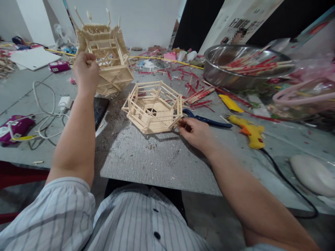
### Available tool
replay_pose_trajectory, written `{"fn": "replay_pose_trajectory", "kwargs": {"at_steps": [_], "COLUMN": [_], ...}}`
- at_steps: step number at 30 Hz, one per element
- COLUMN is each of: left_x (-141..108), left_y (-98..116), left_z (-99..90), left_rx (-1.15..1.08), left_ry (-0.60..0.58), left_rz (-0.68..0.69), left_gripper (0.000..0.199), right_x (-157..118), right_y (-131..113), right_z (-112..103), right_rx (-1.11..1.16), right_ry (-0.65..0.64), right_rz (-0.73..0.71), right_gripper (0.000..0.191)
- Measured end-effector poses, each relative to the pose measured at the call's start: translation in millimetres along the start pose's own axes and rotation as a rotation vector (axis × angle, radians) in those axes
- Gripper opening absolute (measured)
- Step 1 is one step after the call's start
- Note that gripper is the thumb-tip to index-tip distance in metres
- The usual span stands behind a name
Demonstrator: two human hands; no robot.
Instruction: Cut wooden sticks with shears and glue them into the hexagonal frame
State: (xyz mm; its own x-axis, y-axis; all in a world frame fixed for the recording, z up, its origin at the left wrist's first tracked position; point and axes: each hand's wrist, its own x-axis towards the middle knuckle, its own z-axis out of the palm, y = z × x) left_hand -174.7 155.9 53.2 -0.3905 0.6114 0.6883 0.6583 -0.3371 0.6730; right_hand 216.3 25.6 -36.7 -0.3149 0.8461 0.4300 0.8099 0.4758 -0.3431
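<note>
My striped shirt (125,223) is closest, against the edge of the grey table (157,162). Just beyond, the hexagonal stick frame (166,121) sits on the tabletop, slatted floor down and low railings around it. My right hand (195,133) pinches its near right corner between bent fingertips. Behind that hand are blue-handled pliers (209,121), and further right lies a yellow glue gun (247,130), its black cord (284,176) curling toward the table edge. On my left, a dark phone (102,108) lies partly behind my forearm, near a white charger (65,103). Farther out, my left hand (86,71) grasps the side of the taller stick model (115,78), which tilts beyond the frame's left side; I cannot tell whether its base touches the table. Past these, red scraps (192,89) litter the surface, with a metal basin (222,75) of red-marked sticks (251,66) at right.
</note>
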Motion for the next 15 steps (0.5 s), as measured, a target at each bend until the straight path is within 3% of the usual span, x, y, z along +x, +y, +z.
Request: {"fn": "replay_pose_trajectory", "kwargs": {"at_steps": [5,15], "left_x": [-5.5,-6.9], "left_y": [7.2,-5.8], "left_z": [-0.6,0.7], "left_rx": [0.047,-0.054], "left_ry": [0.088,0.035], "left_rz": [0.011,-0.020], "left_gripper": [0.023,0.024], "right_x": [-0.5,-0.1], "right_y": [0.3,0.8], "right_z": [1.1,1.2], "right_rx": [0.004,-0.002], "right_ry": [0.005,-0.009], "right_rz": [-0.002,-0.009], "right_gripper": [0.017,0.017]}}
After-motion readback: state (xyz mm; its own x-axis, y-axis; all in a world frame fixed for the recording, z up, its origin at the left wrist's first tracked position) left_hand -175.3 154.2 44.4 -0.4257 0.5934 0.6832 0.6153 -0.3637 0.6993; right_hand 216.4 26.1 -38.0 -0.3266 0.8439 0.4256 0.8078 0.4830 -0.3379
